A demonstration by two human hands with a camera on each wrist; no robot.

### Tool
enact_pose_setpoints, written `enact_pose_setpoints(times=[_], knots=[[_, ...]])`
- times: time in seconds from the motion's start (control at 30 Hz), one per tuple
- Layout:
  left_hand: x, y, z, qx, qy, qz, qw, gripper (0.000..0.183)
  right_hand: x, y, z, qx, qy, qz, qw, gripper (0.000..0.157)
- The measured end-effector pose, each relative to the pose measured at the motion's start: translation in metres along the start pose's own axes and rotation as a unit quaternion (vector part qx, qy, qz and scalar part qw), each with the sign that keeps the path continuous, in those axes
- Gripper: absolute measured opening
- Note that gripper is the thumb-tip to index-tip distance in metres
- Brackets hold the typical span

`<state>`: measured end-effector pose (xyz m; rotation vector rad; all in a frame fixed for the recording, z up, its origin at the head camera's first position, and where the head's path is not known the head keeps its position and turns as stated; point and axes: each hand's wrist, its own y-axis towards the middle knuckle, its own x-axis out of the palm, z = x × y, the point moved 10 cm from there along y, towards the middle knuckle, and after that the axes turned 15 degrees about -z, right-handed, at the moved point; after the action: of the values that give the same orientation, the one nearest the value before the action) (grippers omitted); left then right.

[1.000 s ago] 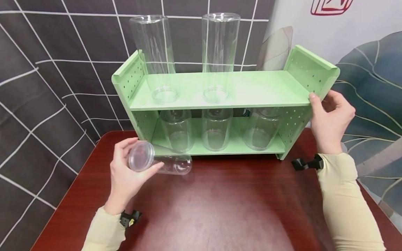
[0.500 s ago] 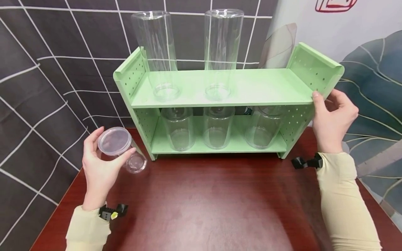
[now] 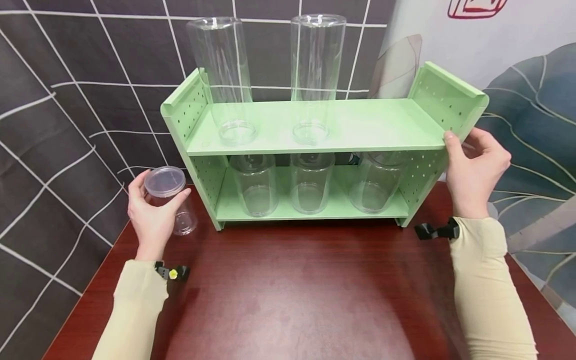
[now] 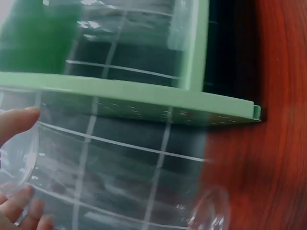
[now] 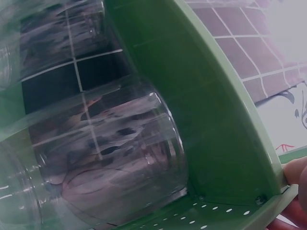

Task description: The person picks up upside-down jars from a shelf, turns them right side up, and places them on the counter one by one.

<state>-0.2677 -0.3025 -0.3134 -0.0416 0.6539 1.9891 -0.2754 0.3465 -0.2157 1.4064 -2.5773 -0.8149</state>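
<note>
My left hand (image 3: pixel 152 216) grips a clear plastic jar (image 3: pixel 164 182) just below its frosted lid, left of the green shelf rack (image 3: pixel 378 122). The jar stands nearly upright, its base close over the red table. In the left wrist view, thumb and fingertips show at the jar's lid end, beside the rack's side panel (image 4: pixel 139 93). My right hand (image 3: pixel 478 172) holds the rack's right side panel, thumb on the front edge at the upper board and fingers behind. Two tall clear jars (image 3: pixel 317 65) stand on the upper board and three clear jars (image 3: pixel 309 187) on the lower one.
The rack stands at the back of the dark red table (image 3: pixel 288 290), close to a grey wall (image 3: pixel 58 165) with white grid lines. A patterned panel (image 3: pixel 535 115) rises at the right. The tall jars stick up well above the rack.
My left hand has carried the jar left, away from the rack's front, and turned it from lying sideways to nearly upright. My right hand keeps its place on the rack.
</note>
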Motion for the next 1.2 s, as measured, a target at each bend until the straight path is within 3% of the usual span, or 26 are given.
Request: enact_pose_setpoints(times=[0.23,0.6,1.0,1.2], knots=[[0.013,0.027,-0.023,-0.029,0.028,-0.010,0.9991,0.081,0.001,0.001,0.002,0.008,0.012,0.001,1.000,0.025],[0.020,0.041,-0.045,-0.079,0.010,-0.031,0.9964,0.086,0.001,0.002,0.006,0.005,0.006,0.000,1.000,0.025],[0.024,0.049,-0.050,-0.082,0.014,-0.061,0.9947,0.093,0.001,0.008,0.015,0.006,0.011,-0.005,1.000,0.025],[0.012,0.045,-0.038,-0.065,-0.003,-0.032,0.9974,0.099,-0.001,0.006,0.011,0.007,0.007,-0.001,1.000,0.025]])
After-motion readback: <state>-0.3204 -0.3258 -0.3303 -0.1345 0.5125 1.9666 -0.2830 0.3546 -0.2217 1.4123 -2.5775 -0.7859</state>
